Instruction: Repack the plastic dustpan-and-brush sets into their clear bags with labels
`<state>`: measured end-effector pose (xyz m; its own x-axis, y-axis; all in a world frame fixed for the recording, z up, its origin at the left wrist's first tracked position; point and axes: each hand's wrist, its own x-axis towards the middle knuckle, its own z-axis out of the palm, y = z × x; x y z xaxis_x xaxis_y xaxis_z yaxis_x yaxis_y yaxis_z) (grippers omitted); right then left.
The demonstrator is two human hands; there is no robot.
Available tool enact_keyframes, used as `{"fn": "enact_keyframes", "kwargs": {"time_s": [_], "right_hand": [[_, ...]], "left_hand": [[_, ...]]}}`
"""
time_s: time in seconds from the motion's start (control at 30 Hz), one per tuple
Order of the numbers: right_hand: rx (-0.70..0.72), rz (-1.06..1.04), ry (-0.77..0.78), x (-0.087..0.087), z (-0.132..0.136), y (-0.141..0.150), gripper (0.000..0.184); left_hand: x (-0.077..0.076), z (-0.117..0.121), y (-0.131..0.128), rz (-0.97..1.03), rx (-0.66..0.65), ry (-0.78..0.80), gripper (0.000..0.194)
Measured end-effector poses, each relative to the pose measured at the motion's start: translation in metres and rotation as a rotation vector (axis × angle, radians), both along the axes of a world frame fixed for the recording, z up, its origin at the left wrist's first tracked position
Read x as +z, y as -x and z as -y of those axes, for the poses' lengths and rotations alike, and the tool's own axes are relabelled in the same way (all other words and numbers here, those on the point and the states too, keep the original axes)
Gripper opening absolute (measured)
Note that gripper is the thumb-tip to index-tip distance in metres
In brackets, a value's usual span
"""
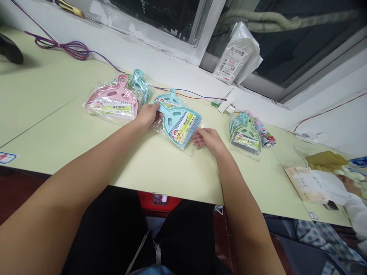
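A light blue dustpan set (180, 124) in a clear bag, with a brush and a printed label, is held tilted over the table. My left hand (148, 115) is closed on its handle end. At its lower right edge, my right hand (208, 139) pinches the bag with bent fingers. Behind it lies another blue dustpan set (172, 98), partly covered. To the left of my left hand rests a stack of bagged sets with a pink dustpan (114, 100) in front and blue ones (139, 82) behind. Right of my right hand sits a green dustpan set (247, 135) with blue ones behind.
Red and blue cables (67, 47) run along the wall. A screwdriver (70, 8) lies on the sill, and a plastic bag (239, 53) hangs by the window. At the far right, a person's sleeve (357, 214) is beside a printed packet (311, 185) on the table (172, 172).
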<state>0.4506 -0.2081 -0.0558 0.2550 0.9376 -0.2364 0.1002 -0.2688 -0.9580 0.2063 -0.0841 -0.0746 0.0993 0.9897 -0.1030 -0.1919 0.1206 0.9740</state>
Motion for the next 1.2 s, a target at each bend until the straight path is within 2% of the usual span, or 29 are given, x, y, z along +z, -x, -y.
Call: {"fn": "enact_keyframes", "kwargs": {"time_s": [0.3,0.6,0.67,0.8,0.87,0.97,1.2], "right_hand": [[0.054,-0.282,-0.03,-0.004,0.0,0.003,0.013],[0.077,-0.304,-0.035,-0.007,-0.001,0.003,0.011],[0.064,-0.303,-0.038,-0.01,-0.002,0.003,0.012],[0.053,-0.324,-0.046,-0.014,-0.003,0.004,0.011],[0.055,-0.331,-0.044,-0.014,-0.003,0.004,0.011],[0.082,-0.34,-0.047,-0.013,-0.002,0.006,0.01],[0.104,-0.37,-0.036,-0.012,-0.001,0.007,0.012]], "left_hand": [[0.003,0.004,-0.001,0.005,-0.022,0.03,0.03],[0.005,0.011,-0.002,-0.091,-0.103,-0.008,0.03],[0.003,0.013,-0.003,-0.142,-0.12,-0.038,0.041],[-0.003,0.014,-0.004,-0.278,-0.126,-0.129,0.075],[-0.004,0.016,-0.005,-0.348,-0.126,-0.173,0.082],[-0.002,0.02,-0.004,-0.443,-0.09,-0.251,0.083],[0.001,0.02,-0.002,-0.579,-0.005,-0.404,0.071]]}}
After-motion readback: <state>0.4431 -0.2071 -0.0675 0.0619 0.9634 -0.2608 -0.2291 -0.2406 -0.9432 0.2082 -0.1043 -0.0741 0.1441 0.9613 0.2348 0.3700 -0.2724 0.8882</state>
